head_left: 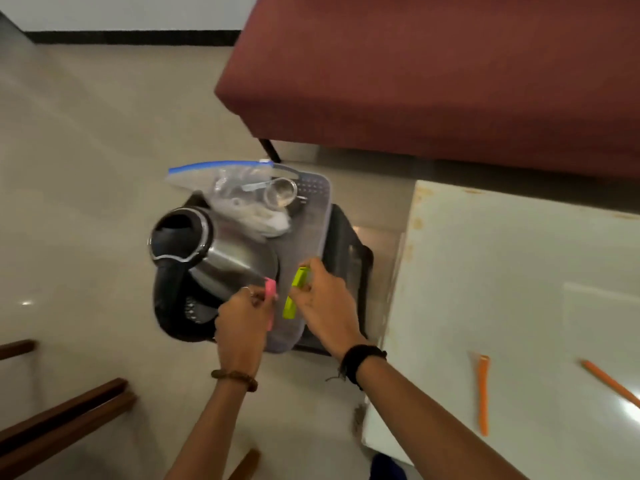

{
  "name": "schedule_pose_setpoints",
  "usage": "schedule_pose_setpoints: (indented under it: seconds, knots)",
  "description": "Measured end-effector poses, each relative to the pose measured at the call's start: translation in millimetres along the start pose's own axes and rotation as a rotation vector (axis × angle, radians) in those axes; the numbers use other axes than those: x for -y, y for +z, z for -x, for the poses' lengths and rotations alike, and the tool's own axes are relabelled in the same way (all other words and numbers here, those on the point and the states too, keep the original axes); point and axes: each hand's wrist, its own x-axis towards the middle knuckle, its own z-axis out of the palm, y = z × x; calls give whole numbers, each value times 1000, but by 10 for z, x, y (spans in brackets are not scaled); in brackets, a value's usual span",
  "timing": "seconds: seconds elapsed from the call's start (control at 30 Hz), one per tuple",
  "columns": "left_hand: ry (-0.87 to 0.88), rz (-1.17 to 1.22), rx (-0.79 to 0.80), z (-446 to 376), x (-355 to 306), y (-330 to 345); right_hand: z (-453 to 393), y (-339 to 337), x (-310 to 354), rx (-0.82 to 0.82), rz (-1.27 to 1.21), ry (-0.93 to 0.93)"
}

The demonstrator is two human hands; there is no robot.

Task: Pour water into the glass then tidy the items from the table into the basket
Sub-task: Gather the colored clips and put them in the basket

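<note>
At far left, dark wooden furniture rails (62, 420) are lying across the pale floor. A steel kettle (211, 251) with a black handle is sitting tilted in the left part of the grey basket (311, 216), which is standing on the floor beside a black item whose nature cannot be told. Behind the kettle, at the far end of the basket, a clear zip bag (239, 188) with a blue seal strip is resting, and just right of it a glass (281, 192) is lying on its side.

The left hand (242, 323), a beaded bracelet at its wrist, is hovering over the near end of the basket with its grip closed around a pink marker (270, 296). Just to its right, the right hand (325, 306), wearing a black wristband, is holding a green marker (295, 294) pinched in its grip, also above the basket.

Further right, the white worktop (519, 271) is carrying two orange markers: one orange marker (483, 396) near its left edge and a second orange marker (613, 384) toward the right. A maroon cushioned seat (433, 71) is filling the far right.
</note>
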Motion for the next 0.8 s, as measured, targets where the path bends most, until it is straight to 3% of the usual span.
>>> schedule_pose_setpoints:
  seconds: [0.1, 0.2, 0.3, 0.4, 0.5, 0.67, 0.8]
  knots:
    - [29, -101, 149, -251, 259, 54, -193, 359, 81, 39, 377, -13]
    - [46, -114, 215, -385, 405, 124, -300, 613, 69, 96, 573, -63]
    - [63, 4, 170, -366, 442, 132, -349, 705, 28, 78, 569, -147]
    - [209, 156, 7, -206, 346, 136, -325, 607, -79, -43, 472, -221]
    - [318, 296, -12, 144, 58, 271, -239, 264, -285, -157, 387, -207]
    - [309, 458, 307, 1001, -468, 932, 135, -634, -1059, -257, 451, 50]
    - [267, 398, 542, 1638, -733, 1549, 596, -1431, -1812, -249, 569, 293]
